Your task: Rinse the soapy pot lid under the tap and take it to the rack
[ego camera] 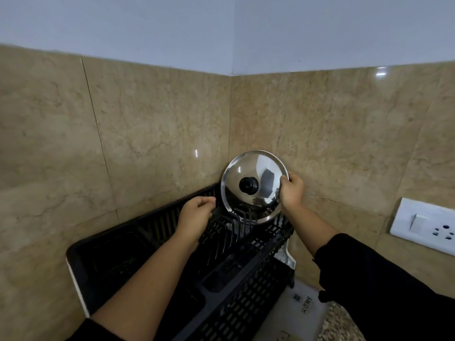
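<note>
The pot lid (261, 168) is held up on edge at the far end of the rack (246, 291), in the corner. Its lower rim appears to be dropped among the upright tines (221, 232). The right rim is pinched by the right hand (293, 190), with the thumb laid across the front and the fingers hidden behind. The left hand (195, 214) is hung just left of the lid over the tines, loosely curled, and nothing is seen in it. The lid's disc is stood crosswise to the tine rows, so seating it is judged a right-hand job. Polished steel is shown, a shallow mirror dome with a black knob (248, 185). The rack is slotted black plastic, and glossy marbled tile (147, 131) is seen behind.
</note>
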The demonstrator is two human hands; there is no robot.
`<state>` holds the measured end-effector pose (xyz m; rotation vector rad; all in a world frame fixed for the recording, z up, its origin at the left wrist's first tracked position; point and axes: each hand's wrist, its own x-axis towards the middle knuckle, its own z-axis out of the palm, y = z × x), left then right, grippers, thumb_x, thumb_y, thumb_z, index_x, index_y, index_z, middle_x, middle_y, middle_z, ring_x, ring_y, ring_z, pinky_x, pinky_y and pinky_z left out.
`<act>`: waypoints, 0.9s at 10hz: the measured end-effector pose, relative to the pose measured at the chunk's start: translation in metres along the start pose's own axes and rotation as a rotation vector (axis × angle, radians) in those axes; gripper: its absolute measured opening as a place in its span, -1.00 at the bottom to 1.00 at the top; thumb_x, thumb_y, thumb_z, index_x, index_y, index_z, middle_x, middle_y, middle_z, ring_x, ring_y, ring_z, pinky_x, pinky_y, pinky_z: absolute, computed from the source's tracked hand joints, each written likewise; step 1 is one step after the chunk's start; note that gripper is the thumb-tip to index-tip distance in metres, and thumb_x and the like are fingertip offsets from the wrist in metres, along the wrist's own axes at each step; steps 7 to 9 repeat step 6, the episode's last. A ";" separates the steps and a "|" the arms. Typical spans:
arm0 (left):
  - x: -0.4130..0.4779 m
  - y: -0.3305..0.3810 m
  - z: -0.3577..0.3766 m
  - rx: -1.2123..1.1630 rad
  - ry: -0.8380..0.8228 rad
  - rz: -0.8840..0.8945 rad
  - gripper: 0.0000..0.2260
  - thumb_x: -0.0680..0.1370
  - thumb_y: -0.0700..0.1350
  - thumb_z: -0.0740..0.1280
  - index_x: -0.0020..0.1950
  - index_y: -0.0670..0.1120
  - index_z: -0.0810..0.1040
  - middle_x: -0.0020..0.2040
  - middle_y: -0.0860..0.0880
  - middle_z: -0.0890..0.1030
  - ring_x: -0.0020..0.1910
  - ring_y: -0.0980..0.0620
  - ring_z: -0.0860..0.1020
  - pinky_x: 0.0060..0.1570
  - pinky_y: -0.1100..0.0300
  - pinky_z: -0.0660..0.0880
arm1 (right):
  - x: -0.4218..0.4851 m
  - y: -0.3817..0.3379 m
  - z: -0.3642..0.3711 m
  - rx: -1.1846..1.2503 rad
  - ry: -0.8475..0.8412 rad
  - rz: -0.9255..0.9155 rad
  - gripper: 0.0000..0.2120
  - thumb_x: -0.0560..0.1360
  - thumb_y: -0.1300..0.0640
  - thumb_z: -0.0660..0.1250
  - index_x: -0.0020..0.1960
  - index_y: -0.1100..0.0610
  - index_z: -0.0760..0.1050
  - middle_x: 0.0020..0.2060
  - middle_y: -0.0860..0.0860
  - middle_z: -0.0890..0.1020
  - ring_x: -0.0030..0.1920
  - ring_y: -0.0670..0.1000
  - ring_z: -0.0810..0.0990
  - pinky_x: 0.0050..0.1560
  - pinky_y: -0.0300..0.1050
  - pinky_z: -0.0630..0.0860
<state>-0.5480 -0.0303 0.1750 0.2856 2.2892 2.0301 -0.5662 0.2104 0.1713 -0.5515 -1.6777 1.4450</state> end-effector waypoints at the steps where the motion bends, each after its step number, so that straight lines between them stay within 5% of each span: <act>1: 0.001 -0.002 -0.001 0.016 0.003 -0.002 -0.80 0.58 -0.11 0.24 0.15 -0.06 0.59 0.05 0.07 0.57 0.06 0.06 0.53 -0.06 0.23 0.36 | 0.002 0.000 -0.002 0.018 -0.018 0.041 -0.67 0.50 0.36 0.13 -0.40 0.14 0.23 -0.49 0.04 0.27 -0.45 0.05 0.27 -0.37 -0.11 0.23; 3: 0.001 0.004 0.001 0.017 -0.007 0.023 -0.83 0.58 -0.12 0.25 0.11 -0.05 0.58 -0.01 0.08 0.56 0.06 0.06 0.52 -0.09 0.22 0.36 | 0.000 -0.005 -0.014 -0.037 -0.138 0.069 -0.76 0.57 0.26 0.18 -0.27 0.15 0.39 -0.41 0.06 0.43 -0.44 0.01 0.41 -0.44 -0.16 0.35; 5: -0.004 0.035 0.001 -0.017 -0.008 0.091 -0.81 0.56 -0.14 0.27 0.15 -0.08 0.57 0.07 0.02 0.58 0.01 0.07 0.52 -0.26 0.30 0.33 | -0.008 -0.026 -0.040 -0.113 -0.202 0.081 -0.86 0.50 0.17 0.27 -0.05 0.21 0.57 -0.25 0.07 0.63 -0.23 0.08 0.59 -0.20 0.03 0.52; 6: -0.031 0.054 0.013 -0.074 -0.036 0.107 -0.84 0.57 -0.16 0.27 0.13 -0.09 0.55 0.05 -0.01 0.60 -0.06 0.10 0.52 -0.25 0.32 0.33 | -0.025 -0.047 -0.075 0.029 -0.131 0.065 -0.92 0.53 0.24 0.28 -0.03 0.13 0.54 -0.16 0.03 0.61 -0.13 0.03 0.56 -0.11 -0.13 0.47; 9: -0.031 0.054 0.013 -0.074 -0.036 0.107 -0.84 0.57 -0.16 0.27 0.13 -0.09 0.55 0.05 -0.01 0.60 -0.06 0.10 0.52 -0.25 0.32 0.33 | -0.025 -0.047 -0.075 0.029 -0.131 0.065 -0.92 0.53 0.24 0.28 -0.03 0.13 0.54 -0.16 0.03 0.61 -0.13 0.03 0.56 -0.11 -0.13 0.47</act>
